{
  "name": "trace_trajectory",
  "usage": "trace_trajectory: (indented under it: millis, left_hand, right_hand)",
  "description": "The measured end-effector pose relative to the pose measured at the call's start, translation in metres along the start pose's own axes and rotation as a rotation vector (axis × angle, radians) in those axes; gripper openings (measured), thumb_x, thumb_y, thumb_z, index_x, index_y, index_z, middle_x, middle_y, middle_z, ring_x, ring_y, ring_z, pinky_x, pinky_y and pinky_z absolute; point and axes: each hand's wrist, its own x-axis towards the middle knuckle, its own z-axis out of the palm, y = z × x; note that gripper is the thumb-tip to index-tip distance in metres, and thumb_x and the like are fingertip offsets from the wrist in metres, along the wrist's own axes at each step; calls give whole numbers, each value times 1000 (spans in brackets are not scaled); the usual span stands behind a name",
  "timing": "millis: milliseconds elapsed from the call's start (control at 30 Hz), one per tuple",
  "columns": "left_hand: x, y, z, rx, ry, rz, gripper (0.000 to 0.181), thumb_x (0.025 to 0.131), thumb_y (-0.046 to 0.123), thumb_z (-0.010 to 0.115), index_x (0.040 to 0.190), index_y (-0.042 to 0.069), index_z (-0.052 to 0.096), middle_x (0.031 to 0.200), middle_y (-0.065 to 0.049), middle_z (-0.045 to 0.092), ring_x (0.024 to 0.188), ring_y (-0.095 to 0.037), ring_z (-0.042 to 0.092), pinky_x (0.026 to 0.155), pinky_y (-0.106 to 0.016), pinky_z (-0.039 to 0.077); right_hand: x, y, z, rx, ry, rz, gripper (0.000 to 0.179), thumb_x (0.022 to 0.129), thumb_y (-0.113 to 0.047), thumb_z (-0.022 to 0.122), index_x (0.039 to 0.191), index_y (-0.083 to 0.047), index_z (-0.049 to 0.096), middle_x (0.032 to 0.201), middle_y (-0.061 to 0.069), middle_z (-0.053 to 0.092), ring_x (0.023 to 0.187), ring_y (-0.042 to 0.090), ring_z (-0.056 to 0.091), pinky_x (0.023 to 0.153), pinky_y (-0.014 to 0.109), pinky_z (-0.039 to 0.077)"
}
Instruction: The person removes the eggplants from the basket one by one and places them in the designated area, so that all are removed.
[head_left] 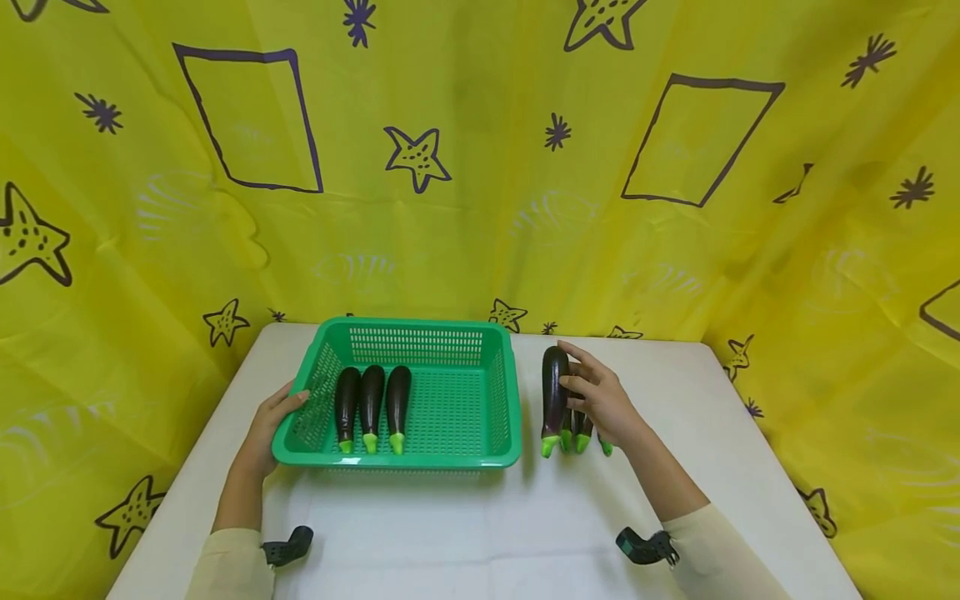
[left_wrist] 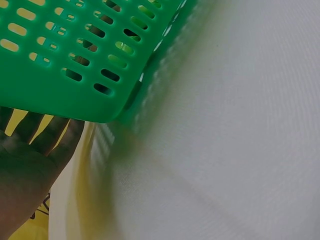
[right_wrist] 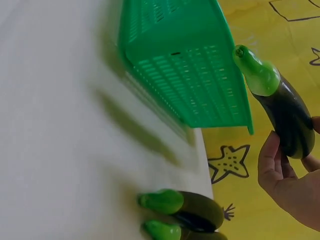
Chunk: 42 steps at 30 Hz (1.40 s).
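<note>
A green plastic basket (head_left: pixel 397 460) with slotted walls stands left of centre on the table. Three dark purple eggplants (head_left: pixel 372 400) with green stems lie side by side in its left half. My left hand (head_left: pixel 262 425) grips the basket's left rim, thumb over the top and fingers along the outside. Just right of the basket, my right hand (head_left: pixel 603 400) holds another eggplant (head_left: pixel 554 387) by its dark end, stem toward me. In the right wrist view this held eggplant (right_wrist: pixel 287 112) is raised off the table. Beneath the right hand lie more eggplants (right_wrist: pixel 200 210), partly hidden.
A white table (head_left: pixel 480 533) carries everything. Yellow curtains (head_left: pixel 480 233) with drawn stars and frames hang behind it and along both sides. A small black device (head_left: pixel 288 547) is strapped to the left wrist, and a similar device (head_left: pixel 647 547) to the right.
</note>
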Motion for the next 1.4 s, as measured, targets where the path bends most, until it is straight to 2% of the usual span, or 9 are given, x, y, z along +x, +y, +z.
trace_trajectory:
  millis: [200, 433, 567, 633, 700, 800, 900, 1167, 1400]
  left_hand:
    - [-1, 0, -1, 12, 8, -13, 67, 112, 28, 46, 167, 1, 20, 133, 0, 53, 105, -7, 63, 85, -30, 57]
    - [-2, 1, -1, 15, 1, -13, 67, 112, 29, 46, 167, 1, 20, 137, -2, 51, 106, -6, 62, 85, -29, 56]
    - [-1, 1, 0, 4, -4, -11, 68, 111, 29, 46, 167, 1, 19, 139, -4, 50, 106, -6, 62, 86, -29, 56]
    - [-1, 1, 0, -1, -5, -11, 68, 111, 29, 46, 167, 1, 19, 140, -5, 49, 107, -6, 62, 86, -29, 56]
    - [-1, 1, 0, -1, -6, -14, 68, 111, 29, 46, 167, 1, 18, 144, -9, 47, 107, -5, 61, 86, -28, 56]
    - [-1, 0, 0, 10, -4, -20, 67, 112, 28, 45, 167, 2, 18, 148, -14, 43, 107, -5, 61, 86, -28, 56]
    - [-1, 0, 0, 12, -3, -24, 66, 111, 27, 44, 168, 3, 18, 151, -17, 41, 106, -6, 61, 85, -29, 56]
    - [-1, -1, 0, -5, 0, -9, 67, 111, 27, 45, 167, 1, 18, 133, 1, 53, 106, -7, 62, 85, -30, 57]
    - [-1, -2, 1, -4, 1, -21, 66, 111, 27, 45, 167, 2, 19, 148, -12, 45, 107, -6, 61, 86, -28, 56]
  right_hand:
    - [-6, 7, -13, -2, 24, 22, 66, 106, -4, 51, 167, -9, 27, 152, 33, 38, 111, 22, 59, 89, 33, 53]
    - [-16, 18, -31, 28, 71, 21, 64, 107, -3, 50, 165, -1, 23, 152, 36, 35, 106, 15, 65, 87, 30, 56]
    - [-21, 22, -43, 30, 94, 4, 59, 109, -3, 48, 163, 3, 24, 150, 33, 38, 106, 12, 65, 87, 29, 55]
    - [-24, 24, -49, 36, 109, 1, 58, 109, -3, 47, 162, 3, 25, 147, 29, 44, 104, 11, 65, 86, 28, 55]
    - [-26, 25, -56, 45, 120, 0, 58, 110, -3, 46, 163, 4, 23, 144, 27, 45, 103, 10, 64, 86, 28, 54]
    - [-30, 27, -65, 52, 127, 2, 59, 111, -4, 45, 164, 4, 19, 145, 28, 40, 104, 9, 61, 86, 27, 53]
    - [-34, 29, -73, 47, 132, 6, 60, 112, -5, 41, 165, 5, 14, 153, 34, 27, 107, 8, 59, 88, 25, 52]
    - [-38, 39, -90, 14, 181, 66, 60, 114, -5, 34, 167, 2, 8, 160, 36, 16, 107, 3, 55, 89, 22, 49]
    - [-38, 46, -100, 15, 193, 115, 62, 113, -5, 33, 167, 2, 2, 161, 39, 11, 106, 3, 54, 90, 22, 48]
